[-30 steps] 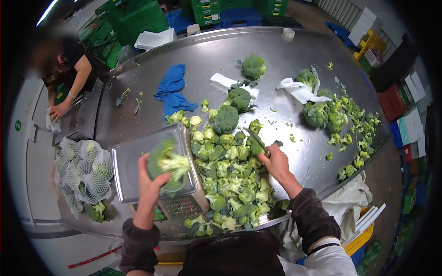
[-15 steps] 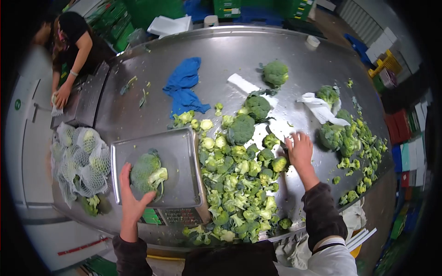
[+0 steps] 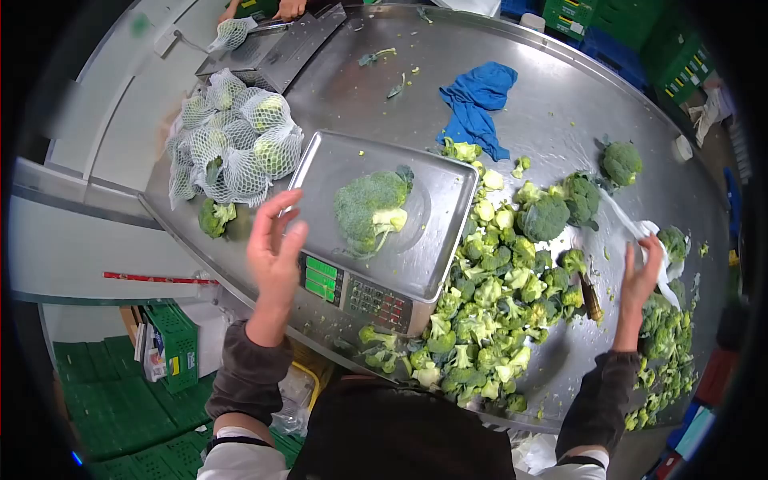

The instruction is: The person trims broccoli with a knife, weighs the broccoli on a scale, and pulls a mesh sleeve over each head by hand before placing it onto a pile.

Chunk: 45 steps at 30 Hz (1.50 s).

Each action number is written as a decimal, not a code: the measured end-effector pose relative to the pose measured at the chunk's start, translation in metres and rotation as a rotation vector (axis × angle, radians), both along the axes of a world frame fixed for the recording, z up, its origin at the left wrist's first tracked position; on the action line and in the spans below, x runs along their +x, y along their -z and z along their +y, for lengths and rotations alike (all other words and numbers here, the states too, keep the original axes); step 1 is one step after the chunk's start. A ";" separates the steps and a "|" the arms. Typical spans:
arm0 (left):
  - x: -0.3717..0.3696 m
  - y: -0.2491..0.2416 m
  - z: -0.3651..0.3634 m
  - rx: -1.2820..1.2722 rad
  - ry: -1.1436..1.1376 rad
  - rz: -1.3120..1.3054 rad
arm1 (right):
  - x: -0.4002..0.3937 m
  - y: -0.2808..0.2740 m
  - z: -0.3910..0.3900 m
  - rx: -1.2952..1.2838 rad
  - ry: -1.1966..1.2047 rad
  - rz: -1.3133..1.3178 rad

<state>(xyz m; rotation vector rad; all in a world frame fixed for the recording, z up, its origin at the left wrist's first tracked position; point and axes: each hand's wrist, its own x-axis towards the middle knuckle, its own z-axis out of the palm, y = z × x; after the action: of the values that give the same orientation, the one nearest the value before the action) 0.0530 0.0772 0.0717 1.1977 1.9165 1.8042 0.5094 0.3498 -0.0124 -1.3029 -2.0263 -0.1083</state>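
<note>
A broccoli head lies on its side on the metal pan of a weighing scale. My left hand is held open at the pan's left edge, fingers apart, holding nothing. On the right, my right hand is open, its fingertips overlapping a white strip beside more broccoli. A brown handle of some tool sticks out from the pile of cut broccoli florets between the scale and my right hand. Two broccoli heads rest at the pile's far side.
Several netted broccoli heads are heaped left of the scale, with a loose broccoli piece below. A blue cloth lies behind the scale. Another broccoli head sits at the back right. Another person's hand shows at the top.
My view has turned left. My left hand has drawn back from the broccoli, which stays on the scale. My right hand has moved right, away from the florets, to the white strip.
</note>
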 end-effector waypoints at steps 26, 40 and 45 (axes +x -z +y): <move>0.092 0.025 -0.026 -0.501 0.804 -0.502 | -0.110 -0.022 -0.232 -0.769 -0.081 1.045; 0.041 0.031 -0.019 -0.326 0.504 -0.482 | 0.060 0.049 -0.219 -0.547 0.285 0.302; 0.066 0.037 -0.013 -0.356 0.571 -0.461 | 0.032 0.045 -0.196 -0.404 0.216 0.166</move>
<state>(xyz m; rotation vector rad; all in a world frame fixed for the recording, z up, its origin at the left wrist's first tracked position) 0.1186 0.0643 0.0347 0.9640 1.3732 1.2352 0.5414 0.1539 -0.0578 -1.7167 -1.8182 0.3171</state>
